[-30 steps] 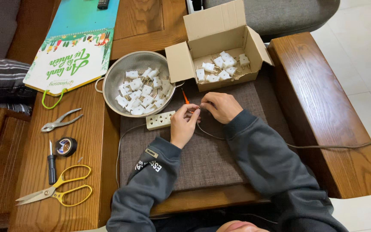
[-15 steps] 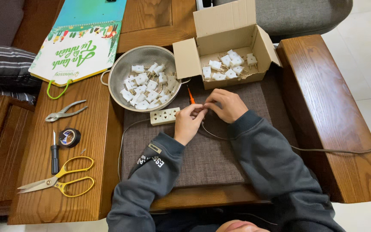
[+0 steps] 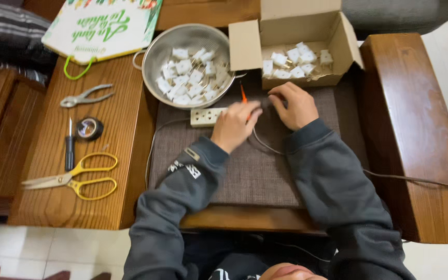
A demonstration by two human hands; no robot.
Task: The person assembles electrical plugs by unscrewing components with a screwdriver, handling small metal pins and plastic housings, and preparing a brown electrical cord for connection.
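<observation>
Closest to you, your grey sleeves reach forward over the brown woven cushion point(image 3: 265, 171), and a thin grey cable point(image 3: 416, 179) runs across it from the right armrest toward your hands. Your left hand point(image 3: 234, 126) is clenched around the shaft of a small orange-handled screwdriver point(image 3: 243, 96), whose tip end is hidden under your fingers while the orange handle points away from you toward the bowl. Your right hand point(image 3: 294, 106) is curled down on the cushion just beside the left, fingers closed over something small and dark where the cable ends; what that grip holds is too hidden to tell. The white power strip point(image 3: 206, 116) lies flat on the cushion, touching the left side of your left hand. On the wooden worktop point(image 3: 125, 207) to your left lie yellow-handled scissors point(image 3: 73, 179), then a black-handled screwdriver point(image 3: 69, 148) and a roll of black tape point(image 3: 89, 128) side by side, and farther on a pair of grey pliers point(image 3: 85, 96). Beyond your hands a metal colander point(image 3: 154, 52) holds a heap of white plugs point(image 3: 190, 78), and just right of it an open cardboard box point(image 3: 291, 23) holds more white plugs point(image 3: 294, 59). At the far left lies a green and white paper bag point(image 3: 99, 26) with a green cord handle.
</observation>
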